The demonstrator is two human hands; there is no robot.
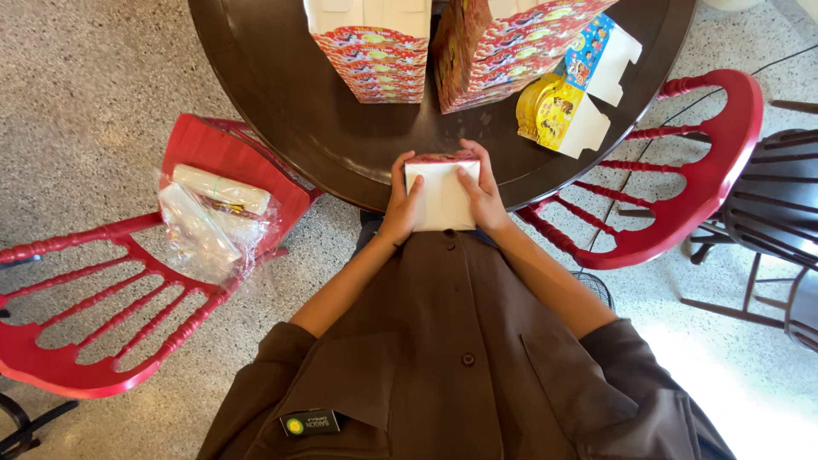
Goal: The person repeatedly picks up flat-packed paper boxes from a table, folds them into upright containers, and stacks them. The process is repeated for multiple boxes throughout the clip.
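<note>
A small cardboard box point(440, 198), white inside with a red printed outer face, rests at the near edge of the dark round table point(298, 102). My left hand point(401, 203) grips its left side with the thumb on the white panel. My right hand point(481, 192) holds the right side, thumb pressing the top corner. Both hands are close to my brown shirt.
Two upright red printed boxes point(375, 51) point(503, 51) stand on the table's far part, with flat yellow and blue cartons point(567, 94) to their right. A red chair on the left carries clear plastic bags point(213, 221). Another red chair point(699, 187) and a dark chair point(780, 213) stand on the right.
</note>
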